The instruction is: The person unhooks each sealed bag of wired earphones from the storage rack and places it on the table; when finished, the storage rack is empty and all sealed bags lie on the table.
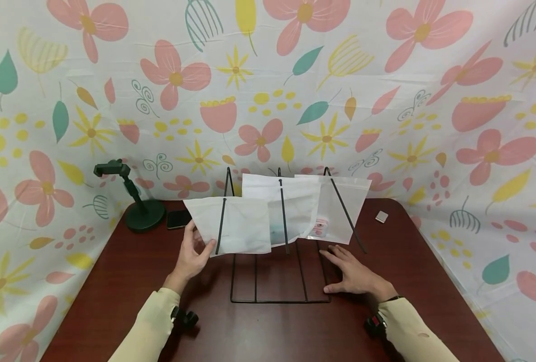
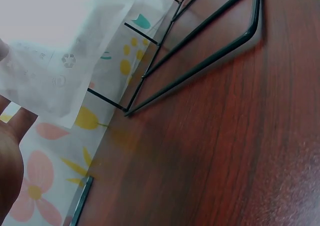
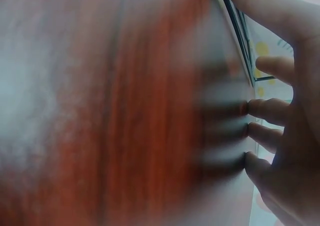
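Observation:
A black wire rack [image 1: 280, 301] stands on the table with three thin white bags tucked behind its slanted prongs. My left hand [image 1: 192, 254] pinches the left bag [image 1: 245, 226] at its lower left edge, thumb in front and fingers behind. Faint printed recycling marks show on that bag in the left wrist view. The middle bag [image 1: 301, 201] overlaps behind it, and the right bag [image 1: 346, 211], more see-through, shows a small pink-and-white label. Fingers spread, my right hand [image 1: 351, 271] rests on the table at the right side of the rack's base.
A dark green phone stand [image 1: 144, 213] stands at the back left, beside a black phone [image 1: 178, 219] lying flat. A small white object [image 1: 382, 216] lies at the back right of the brown table [image 1: 385, 241]. Behind hangs a flowered cloth [image 1: 258, 75].

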Available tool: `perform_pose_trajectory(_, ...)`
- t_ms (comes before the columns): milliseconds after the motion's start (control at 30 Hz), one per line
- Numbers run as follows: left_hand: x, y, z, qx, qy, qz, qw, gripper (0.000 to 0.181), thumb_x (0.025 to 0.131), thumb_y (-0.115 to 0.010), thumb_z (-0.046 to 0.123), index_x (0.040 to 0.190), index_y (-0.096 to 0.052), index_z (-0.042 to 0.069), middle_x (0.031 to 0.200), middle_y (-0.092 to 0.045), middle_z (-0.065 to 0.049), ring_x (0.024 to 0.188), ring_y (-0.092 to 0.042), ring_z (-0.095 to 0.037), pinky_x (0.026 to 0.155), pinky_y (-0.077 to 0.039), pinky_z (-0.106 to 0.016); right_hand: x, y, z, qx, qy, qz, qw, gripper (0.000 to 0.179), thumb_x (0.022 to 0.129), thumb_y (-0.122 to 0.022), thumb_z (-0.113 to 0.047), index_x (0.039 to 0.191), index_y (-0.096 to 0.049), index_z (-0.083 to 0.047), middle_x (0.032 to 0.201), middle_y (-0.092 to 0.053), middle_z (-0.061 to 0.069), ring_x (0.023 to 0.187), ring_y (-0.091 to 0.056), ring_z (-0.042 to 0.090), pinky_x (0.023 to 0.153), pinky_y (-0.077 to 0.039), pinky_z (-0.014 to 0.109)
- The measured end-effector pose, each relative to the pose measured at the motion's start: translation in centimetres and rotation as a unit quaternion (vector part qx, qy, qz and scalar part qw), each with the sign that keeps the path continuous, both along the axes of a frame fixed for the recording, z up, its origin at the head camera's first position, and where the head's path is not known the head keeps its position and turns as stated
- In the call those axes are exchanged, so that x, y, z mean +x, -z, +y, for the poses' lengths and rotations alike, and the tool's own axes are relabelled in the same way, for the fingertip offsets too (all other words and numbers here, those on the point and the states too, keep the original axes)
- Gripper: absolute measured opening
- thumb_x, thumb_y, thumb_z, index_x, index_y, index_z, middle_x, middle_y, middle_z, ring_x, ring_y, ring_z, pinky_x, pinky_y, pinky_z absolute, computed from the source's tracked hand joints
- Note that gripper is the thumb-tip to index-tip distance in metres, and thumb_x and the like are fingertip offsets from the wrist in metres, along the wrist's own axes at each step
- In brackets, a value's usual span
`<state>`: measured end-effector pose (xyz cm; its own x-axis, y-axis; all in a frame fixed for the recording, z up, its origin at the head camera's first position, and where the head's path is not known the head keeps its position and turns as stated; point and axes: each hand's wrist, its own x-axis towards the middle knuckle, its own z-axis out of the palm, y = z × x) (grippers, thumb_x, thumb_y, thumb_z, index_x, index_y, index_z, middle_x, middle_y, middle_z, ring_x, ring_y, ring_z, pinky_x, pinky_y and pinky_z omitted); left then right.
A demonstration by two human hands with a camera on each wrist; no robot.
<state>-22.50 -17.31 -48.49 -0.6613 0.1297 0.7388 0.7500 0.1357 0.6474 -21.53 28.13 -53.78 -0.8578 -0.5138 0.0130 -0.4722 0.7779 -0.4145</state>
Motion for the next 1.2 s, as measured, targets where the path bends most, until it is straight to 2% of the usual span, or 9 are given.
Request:
perform_pose_trajectory(100,0.2,-0.2,0.0,0.004,0.002,0.005,1.0,0.073,0.073,-0.06,-0.031,0.136,-0.027,-0.019,0.112,-0.062,-0.004,0.101,-0.064,-0.003,0.065,-0.053,-0.037,0.0,0.0,0.0,-0.002,-0.001,-0.003,1.0,0.101,0.071,-0.077,-0.061,0.151,-0.037,-0.014,0.155,-0.027,0.027,0.142,-0.022,0.049,0.1,-0.037,0.066)
perform_pose_trajectory(233,0.4,-0.1,-0.1,0.013,0.004,0.013,0.9998,0.07,0.072,-0.058,-0.032,0.133,-0.027,-0.021,0.107,-0.064,-0.013,0.1,-0.065,-0.004,0.065,-0.053,-0.03,0.1,0.0,-0.1,0.0,-0.009,-0.007,0.9999,0.099,0.073,-0.076,-0.062,0.15,-0.038,-0.013,0.155,-0.025,0.028,0.143,-0.02,0.049,0.1,-0.036,0.066)
perform_pose_trajectory(333,0.4,0.2,-0.1,0.023,0.008,0.015,0.9996,0.068,0.072,-0.057,-0.033,0.132,-0.028,-0.021,0.105,-0.064,-0.015,0.098,-0.065,-0.005,0.065,-0.053,-0.026,0.1,0.1,-0.1,0.004,-0.012,-0.01,0.9999,0.097,0.074,-0.074,-0.063,0.15,-0.039,-0.013,0.155,-0.024,0.028,0.143,-0.019,0.05,0.101,-0.035,0.067)
perform_pose_trajectory(567,-0.4,2.3,-0.3,0.035,0.003,-0.004,0.9994,0.071,0.074,-0.056,-0.033,0.136,-0.026,-0.017,0.112,-0.061,-0.004,0.1,-0.063,-0.001,0.07,-0.052,-0.022,0.1,0.0,0.0,0.003,-0.018,0.003,0.9998,0.096,0.074,-0.075,-0.06,0.149,-0.041,-0.011,0.153,-0.026,0.031,0.14,-0.02,0.053,0.098,-0.036,0.068)
perform_pose_trajectory(667,-0.4,2.6,-0.3,0.038,0.003,-0.008,0.9992,0.071,0.074,-0.056,-0.033,0.137,-0.026,-0.015,0.113,-0.06,-0.001,0.101,-0.063,-0.001,0.07,-0.053,-0.021,0.0,-0.1,0.0,0.005,-0.017,0.0,0.9998,0.096,0.075,-0.075,-0.06,0.149,-0.04,-0.012,0.154,-0.026,0.03,0.141,-0.019,0.053,0.099,-0.036,0.068)
perform_pose_trajectory(767,0.0,2.1,-0.2,0.043,0.011,-0.008,0.999,0.07,0.075,-0.055,-0.033,0.136,-0.026,-0.016,0.114,-0.06,0.002,0.1,-0.063,-0.003,0.07,-0.054,-0.022,0.0,-0.2,0.0,0.006,-0.012,-0.01,0.9999,0.096,0.074,-0.075,-0.061,0.15,-0.039,-0.013,0.155,-0.024,0.029,0.142,-0.018,0.051,0.101,-0.035,0.068)
perform_pose_trajectory(867,0.7,1.2,0.0,0.044,0.018,-0.006,0.9989,0.068,0.075,-0.054,-0.033,0.135,-0.025,-0.019,0.113,-0.06,0.004,0.099,-0.064,-0.005,0.069,-0.053,-0.023,-0.1,-0.2,0.1,0.009,-0.009,-0.011,0.9999,0.097,0.074,-0.074,-0.062,0.15,-0.039,-0.014,0.155,-0.024,0.028,0.142,-0.018,0.051,0.1,-0.035,0.068)
perform_pose_trajectory(1000,1.5,0.2,0.2,0.035,0.013,-0.004,0.9993,0.067,0.075,-0.055,-0.032,0.134,-0.026,-0.021,0.113,-0.059,0.005,0.098,-0.064,-0.005,0.068,-0.053,-0.022,0.0,-0.2,0.1,0.011,-0.007,-0.018,0.9998,0.097,0.074,-0.074,-0.063,0.151,-0.038,-0.015,0.156,-0.023,0.028,0.143,-0.018,0.05,0.101,-0.034,0.067)
perform_pose_trajectory(1200,2.1,0.2,0.3,0.036,0.017,-0.015,0.9991,0.066,0.076,-0.054,-0.031,0.134,-0.024,-0.021,0.115,-0.059,0.007,0.099,-0.064,-0.003,0.072,-0.051,-0.018,-0.1,0.0,0.1,0.013,-0.01,-0.022,0.9996,0.097,0.076,-0.073,-0.062,0.151,-0.036,-0.014,0.156,-0.022,0.029,0.143,-0.016,0.05,0.102,-0.032,0.068)
